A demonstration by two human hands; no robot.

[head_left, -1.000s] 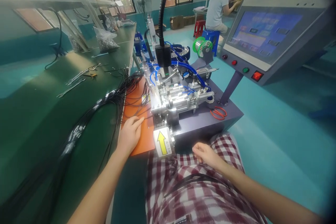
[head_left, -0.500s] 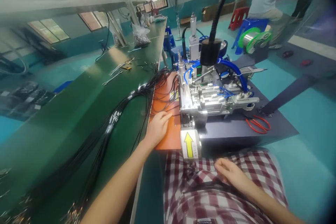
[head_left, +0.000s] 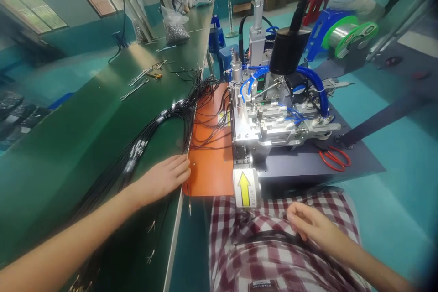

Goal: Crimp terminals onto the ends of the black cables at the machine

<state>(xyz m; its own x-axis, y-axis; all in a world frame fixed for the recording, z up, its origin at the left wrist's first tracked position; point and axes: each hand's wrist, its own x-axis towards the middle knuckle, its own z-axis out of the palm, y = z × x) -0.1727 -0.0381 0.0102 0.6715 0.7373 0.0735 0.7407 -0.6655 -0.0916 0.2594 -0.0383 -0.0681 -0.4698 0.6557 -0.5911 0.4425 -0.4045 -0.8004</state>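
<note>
The left hand (head_left: pixel 167 175) has moved away from the machine (head_left: pixel 244 130) to the edge of the green table (head_left: pixel 89 132). One black cable's end (head_left: pixel 190 207) now shows beyond the orange plate's (head_left: pixel 210 180) front edge.

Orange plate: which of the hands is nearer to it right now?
Left. The left hand is at the left edge of the orange plate; the right hand is farther off to the right, over the checkered clothing.

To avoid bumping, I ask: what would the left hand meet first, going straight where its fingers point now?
The left hand would probably meet the orange plate first; whether it would touch or skim above is unclear.
</note>
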